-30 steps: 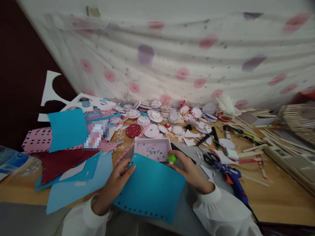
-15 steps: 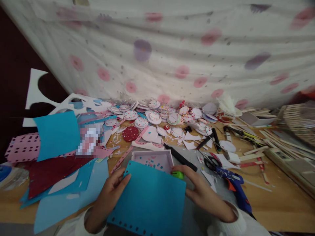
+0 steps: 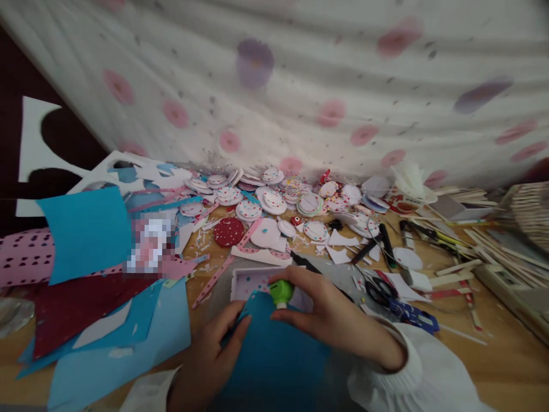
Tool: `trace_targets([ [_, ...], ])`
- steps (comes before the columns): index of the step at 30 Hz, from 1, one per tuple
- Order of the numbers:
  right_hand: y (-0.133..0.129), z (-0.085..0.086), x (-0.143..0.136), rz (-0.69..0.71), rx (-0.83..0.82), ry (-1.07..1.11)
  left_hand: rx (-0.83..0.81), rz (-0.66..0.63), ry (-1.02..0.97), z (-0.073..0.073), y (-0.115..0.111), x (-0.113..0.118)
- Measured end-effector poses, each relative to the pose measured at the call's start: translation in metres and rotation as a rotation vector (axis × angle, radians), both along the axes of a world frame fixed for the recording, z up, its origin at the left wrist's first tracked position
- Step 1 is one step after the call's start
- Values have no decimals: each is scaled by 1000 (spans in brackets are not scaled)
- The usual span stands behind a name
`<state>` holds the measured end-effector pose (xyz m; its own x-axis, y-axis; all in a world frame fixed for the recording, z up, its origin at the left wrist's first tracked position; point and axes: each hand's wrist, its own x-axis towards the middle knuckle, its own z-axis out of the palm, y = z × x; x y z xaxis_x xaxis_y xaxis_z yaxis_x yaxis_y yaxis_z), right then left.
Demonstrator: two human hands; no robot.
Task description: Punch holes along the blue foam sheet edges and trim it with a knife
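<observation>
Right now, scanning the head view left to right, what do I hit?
Maroon sheet → left hand → small green tool → scissors → woven basket.

No text, label, brand, number or sign could be read on anything in view.
</observation>
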<state>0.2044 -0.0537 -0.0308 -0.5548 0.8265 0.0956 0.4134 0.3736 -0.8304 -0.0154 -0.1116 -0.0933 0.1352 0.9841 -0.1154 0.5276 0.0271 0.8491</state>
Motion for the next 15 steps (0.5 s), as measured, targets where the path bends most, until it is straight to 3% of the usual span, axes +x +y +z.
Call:
trace_targets([
  [3,5,-3,-3,22,-3,-18,13,38,-11,1,-2,-4],
  [10,3,-12,31,-36,-168,131,26,393,-64,17,-2,-24],
  [15,-7,-26,34,-19,-376,175,17,486,-89,10,-14,-30],
])
